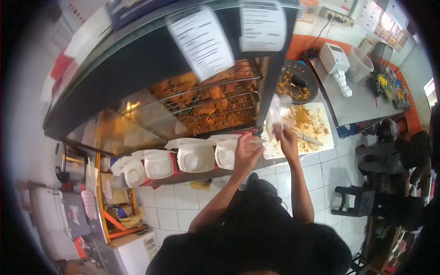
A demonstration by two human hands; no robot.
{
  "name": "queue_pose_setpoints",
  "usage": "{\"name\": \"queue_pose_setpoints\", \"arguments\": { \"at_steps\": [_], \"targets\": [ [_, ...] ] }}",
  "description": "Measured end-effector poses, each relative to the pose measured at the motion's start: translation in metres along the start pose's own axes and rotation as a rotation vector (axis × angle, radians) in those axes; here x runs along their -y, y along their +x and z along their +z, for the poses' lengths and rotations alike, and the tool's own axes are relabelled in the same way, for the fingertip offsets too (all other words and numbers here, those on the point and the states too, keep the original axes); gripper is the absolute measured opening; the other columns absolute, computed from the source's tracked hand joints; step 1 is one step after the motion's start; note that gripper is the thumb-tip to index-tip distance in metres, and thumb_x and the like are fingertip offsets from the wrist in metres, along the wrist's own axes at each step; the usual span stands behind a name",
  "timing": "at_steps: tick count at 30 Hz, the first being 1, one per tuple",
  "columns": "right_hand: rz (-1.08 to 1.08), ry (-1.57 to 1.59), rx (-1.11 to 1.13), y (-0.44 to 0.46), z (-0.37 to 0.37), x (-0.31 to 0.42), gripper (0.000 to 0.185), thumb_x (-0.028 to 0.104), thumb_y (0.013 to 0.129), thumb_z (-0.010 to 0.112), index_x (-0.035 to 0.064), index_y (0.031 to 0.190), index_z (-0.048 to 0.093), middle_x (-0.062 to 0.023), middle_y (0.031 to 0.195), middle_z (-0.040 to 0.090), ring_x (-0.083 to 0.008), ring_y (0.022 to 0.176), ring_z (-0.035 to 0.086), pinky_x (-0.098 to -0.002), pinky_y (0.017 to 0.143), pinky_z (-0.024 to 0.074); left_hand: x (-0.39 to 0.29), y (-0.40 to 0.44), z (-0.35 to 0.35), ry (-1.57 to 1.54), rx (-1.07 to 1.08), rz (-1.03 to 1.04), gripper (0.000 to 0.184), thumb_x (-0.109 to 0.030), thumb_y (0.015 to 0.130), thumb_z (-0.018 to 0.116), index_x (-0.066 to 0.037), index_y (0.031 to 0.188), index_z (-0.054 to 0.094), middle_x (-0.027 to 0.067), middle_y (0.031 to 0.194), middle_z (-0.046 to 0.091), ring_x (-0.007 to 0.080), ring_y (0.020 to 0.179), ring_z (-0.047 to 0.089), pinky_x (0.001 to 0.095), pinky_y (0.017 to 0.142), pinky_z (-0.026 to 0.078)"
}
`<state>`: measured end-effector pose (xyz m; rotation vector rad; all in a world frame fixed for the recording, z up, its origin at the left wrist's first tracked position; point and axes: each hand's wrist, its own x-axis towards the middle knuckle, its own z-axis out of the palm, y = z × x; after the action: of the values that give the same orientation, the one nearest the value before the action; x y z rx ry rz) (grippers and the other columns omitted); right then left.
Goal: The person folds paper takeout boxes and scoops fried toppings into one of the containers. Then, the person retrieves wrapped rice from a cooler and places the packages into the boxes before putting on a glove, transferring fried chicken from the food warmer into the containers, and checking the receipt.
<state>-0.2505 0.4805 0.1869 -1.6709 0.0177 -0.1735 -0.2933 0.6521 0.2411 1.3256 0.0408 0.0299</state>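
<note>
My right hand (288, 143) is closed on a clear plastic bag (279, 110), blurred by motion, over the left part of a white cutting board (280, 151). To its left, my left hand (247, 149) has its fingers apart, with nothing visible in it. It is nearest to the rightmost open takeaway box (224, 157), which it partly covers. A knife (310, 139) lies on the board among brown crumbs (306, 118). More open boxes, white inside with red sides, stand in a row to the left, among them one box (196, 156) and another (158, 165).
A glass display case (160, 103) with fried chicken (215, 98) on racks rises behind the boxes. Behind the board stands a dark stone mortar (309, 75) with crumbs. A label printer (333, 58) sits on the side counter (348, 103). A black stool (353, 201) stands on the tiled floor.
</note>
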Motion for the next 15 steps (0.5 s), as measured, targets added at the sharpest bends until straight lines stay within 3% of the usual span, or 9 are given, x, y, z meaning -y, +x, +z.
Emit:
{"name": "queue_pose_setpoints", "arguments": {
  "at_steps": [2, 6, 7, 8, 9, 10, 12, 14, 15],
  "targets": [
    [-0.071, 0.121, 0.109, -0.040, 0.012, 0.009, 0.021, 0.015, 0.095, 0.054, -0.0001, 0.108, 0.062, -0.0018, 0.090, 0.061, -0.0078, 0.077, 0.054, -0.0227, 0.070, 0.0444, 0.016, 0.009, 0.007, -0.054, 0.008, 0.040, 0.026, -0.012, 0.085, 0.068, 0.003, 0.103, 0.057, 0.0055, 0.094, 0.063, 0.0113, 0.087, 0.059, 0.0252, 0.074, 0.050],
    [0.037, 0.143, 0.064, -0.077, 0.021, 0.031, 0.023, 0.010, 0.092, 0.059, -0.0018, 0.111, 0.059, -0.0048, 0.096, 0.063, -0.0090, 0.083, 0.058, -0.0244, 0.073, 0.0474, 0.046, 0.007, -0.010, 0.033, 0.109, 0.074, 0.019, -0.011, 0.084, 0.070, 0.004, 0.093, 0.060, 0.0036, 0.082, 0.061, 0.0085, 0.078, 0.059, 0.0237, 0.066, 0.049],
    [0.024, -0.065, -0.113, -0.085, 0.023, 0.045, 0.024, 0.009, 0.091, 0.059, -0.0016, 0.112, 0.059, -0.0057, 0.095, 0.063, -0.0093, 0.082, 0.059, -0.0245, 0.071, 0.0480, 0.038, 0.004, -0.012, 0.151, 0.060, 0.268, 0.013, -0.007, 0.082, 0.070, 0.002, 0.087, 0.062, 0.0050, 0.076, 0.060, 0.0104, 0.070, 0.059, 0.0251, 0.061, 0.047],
    [0.012, -0.272, -0.284, -0.092, 0.026, 0.054, 0.026, 0.009, 0.090, 0.060, -0.0014, 0.114, 0.058, -0.0066, 0.094, 0.064, -0.0096, 0.081, 0.060, -0.0246, 0.069, 0.0486, 0.030, 0.002, -0.018, 0.153, 0.065, 0.275, 0.013, -0.007, 0.082, 0.070, 0.002, 0.087, 0.062, 0.0050, 0.076, 0.060, 0.0104, 0.070, 0.059, 0.0251, 0.061, 0.047],
    [-0.059, -0.132, -0.353, -0.103, 0.028, 0.054, 0.024, 0.008, 0.088, 0.062, -0.0011, 0.110, 0.061, -0.0088, 0.086, 0.066, -0.0105, 0.074, 0.061, -0.0250, 0.064, 0.0487, 0.023, 0.000, -0.026, 0.311, 0.068, 0.417, 0.011, -0.006, 0.082, 0.069, 0.001, 0.088, 0.063, 0.0064, 0.076, 0.060, 0.0129, 0.067, 0.059, 0.0259, 0.061, 0.047],
    [-0.057, -0.129, -0.354, -0.110, 0.035, 0.063, 0.024, 0.008, 0.088, 0.062, -0.0011, 0.110, 0.061, -0.0088, 0.086, 0.066, -0.0105, 0.074, 0.061, -0.0250, 0.064, 0.0487, 0.016, -0.004, -0.033, 0.469, 0.071, 0.553, 0.011, -0.005, 0.081, 0.069, 0.000, 0.089, 0.063, 0.0077, 0.076, 0.060, 0.0153, 0.065, 0.058, 0.0268, 0.060, 0.047],
    [0.123, -0.135, -0.036, -0.128, 0.051, 0.080, 0.019, 0.009, 0.089, 0.061, -0.0024, 0.103, 0.064, -0.0081, 0.078, 0.066, -0.0104, 0.069, 0.060, -0.0244, 0.064, 0.0479, 0.006, -0.017, -0.039, 0.505, 0.105, 0.573, 0.011, 0.000, 0.080, 0.067, -0.002, 0.091, 0.065, 0.0089, 0.080, 0.059, 0.0210, 0.066, 0.058, 0.0297, 0.060, 0.048],
    [0.186, -0.011, -0.134, -0.125, 0.059, 0.067, 0.020, 0.012, 0.093, 0.056, -0.0045, 0.101, 0.065, -0.0063, 0.078, 0.067, -0.0124, 0.070, 0.061, -0.0252, 0.065, 0.0487, -0.001, -0.030, -0.048, 0.634, 0.240, 0.799, 0.026, 0.004, 0.074, 0.068, -0.001, 0.099, 0.067, 0.0096, 0.085, 0.062, 0.0213, 0.073, 0.060, 0.0297, 0.062, 0.049],
    [0.190, 0.123, -0.179, -0.118, 0.060, 0.064, 0.024, 0.015, 0.094, 0.054, -0.0045, 0.107, 0.062, -0.0091, 0.086, 0.067, -0.0161, 0.077, 0.063, -0.0273, 0.070, 0.0500, -0.009, -0.036, -0.054, 0.687, 0.322, 0.837, 0.033, 0.005, 0.071, 0.066, -0.003, 0.102, 0.067, 0.0088, 0.088, 0.061, 0.0238, 0.076, 0.060, 0.0317, 0.065, 0.050]
  ]
}}
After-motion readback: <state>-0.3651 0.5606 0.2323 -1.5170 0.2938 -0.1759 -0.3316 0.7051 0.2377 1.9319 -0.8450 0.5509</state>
